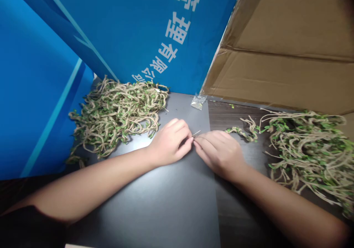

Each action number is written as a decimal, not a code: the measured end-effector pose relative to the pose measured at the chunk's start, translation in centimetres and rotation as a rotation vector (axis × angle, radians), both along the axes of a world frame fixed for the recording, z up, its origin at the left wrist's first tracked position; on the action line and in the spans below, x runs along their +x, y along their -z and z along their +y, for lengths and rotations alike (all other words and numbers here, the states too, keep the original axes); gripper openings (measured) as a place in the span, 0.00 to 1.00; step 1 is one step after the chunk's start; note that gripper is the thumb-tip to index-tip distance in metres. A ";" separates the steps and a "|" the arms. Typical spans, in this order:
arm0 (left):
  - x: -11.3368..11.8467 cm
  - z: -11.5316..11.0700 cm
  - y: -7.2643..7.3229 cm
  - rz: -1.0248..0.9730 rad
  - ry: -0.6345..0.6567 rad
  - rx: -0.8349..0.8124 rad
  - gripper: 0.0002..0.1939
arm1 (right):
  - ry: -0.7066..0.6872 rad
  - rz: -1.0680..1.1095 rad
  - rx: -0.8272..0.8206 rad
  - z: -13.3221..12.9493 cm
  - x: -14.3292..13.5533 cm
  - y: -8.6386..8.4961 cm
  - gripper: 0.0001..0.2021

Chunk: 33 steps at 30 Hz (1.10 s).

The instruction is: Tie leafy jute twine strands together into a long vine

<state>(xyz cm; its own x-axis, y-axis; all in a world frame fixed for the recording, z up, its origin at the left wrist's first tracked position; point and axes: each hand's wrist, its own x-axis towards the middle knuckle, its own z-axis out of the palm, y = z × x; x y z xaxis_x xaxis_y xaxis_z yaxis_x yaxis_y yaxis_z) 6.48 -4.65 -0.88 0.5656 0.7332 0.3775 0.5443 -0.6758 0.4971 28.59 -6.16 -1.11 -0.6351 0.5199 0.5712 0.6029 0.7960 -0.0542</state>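
My left hand [172,142] and my right hand [221,151] meet fingertip to fingertip over the grey surface. Both are closed in a pinch on a thin tan twine end [197,133], which pokes up between them. From behind my right hand, a twine strand with green leaves [240,131] runs off to the right; it looks like the same piece, though the fingers hide the join. Left of my left hand lies a heap of leafy twine [121,111]. A second heap of leafy twine [309,148] lies beyond my right hand.
Blue printed panels [124,27] stand at the back and left. A brown cardboard sheet [284,71] leans at the back right. By the foot of the panels lies a small clear plastic packet [198,102]. The grey sheet [155,203] borders a dark wood-grain tabletop [235,211].
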 end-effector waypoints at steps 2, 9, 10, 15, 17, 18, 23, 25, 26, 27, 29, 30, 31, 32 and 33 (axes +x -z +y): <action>0.0 0.0 0.1 -0.004 0.007 -0.022 0.09 | 0.008 -0.010 0.003 0.0 -0.2 0.0 0.04; 0.0 -0.4 -0.3 0.029 -0.003 -0.069 0.07 | -0.017 -0.008 -0.080 0.2 -0.1 0.8 0.07; 0.0 -0.4 -0.4 0.027 -0.008 -0.064 0.07 | -0.021 0.002 -0.090 0.3 -0.1 0.9 0.06; 0.2 -0.7 -0.5 0.093 0.041 0.022 0.08 | -0.097 0.062 -0.145 0.2 0.3 1.0 0.04; 0.2 -0.8 -0.5 0.110 0.054 0.045 0.08 | -0.119 0.077 -0.166 0.1 0.5 0.9 0.04; 0.3 -0.9 -0.5 0.114 0.056 0.049 0.09 | -0.126 0.086 -0.173 0.1 0.5 1.0 0.04; 0.3 -1.0 -0.5 0.120 0.053 0.015 0.08 | -0.151 0.147 -0.210 0.0 0.6 1.1 0.03; 0.2 -0.8 -0.6 0.102 0.069 -0.009 0.08 | -0.158 0.163 -0.238 0.2 0.6 1.2 0.04; 0.2 -0.7 -0.6 0.084 0.069 -0.022 0.08 | -0.156 0.168 -0.247 0.3 0.5 1.3 0.04; 0.2 -0.6 -0.6 0.062 0.060 -0.033 0.07 | -0.152 0.174 -0.253 0.4 0.5 1.4 0.04; 0.2 -0.3 -0.6 0.016 0.028 -0.056 0.06 | -0.140 0.191 -0.264 0.7 0.5 1.5 0.05; 0.2 -0.2 -0.5 0.001 0.019 -0.068 0.05 | -0.136 0.201 -0.277 0.8 0.5 1.5 0.05; 0.2 -0.1 -0.5 -0.005 0.024 -0.082 0.06 | -0.136 0.211 -0.294 0.9 0.5 1.6 0.05; 0.2 0.0 -0.5 -0.005 0.037 -0.097 0.06 | -0.138 0.220 -0.316 1.0 0.5 1.6 0.05; 0.2 0.0 -0.4 -0.004 0.053 -0.113 0.07 | -0.143 0.231 -0.340 1.0 0.5 1.6 0.06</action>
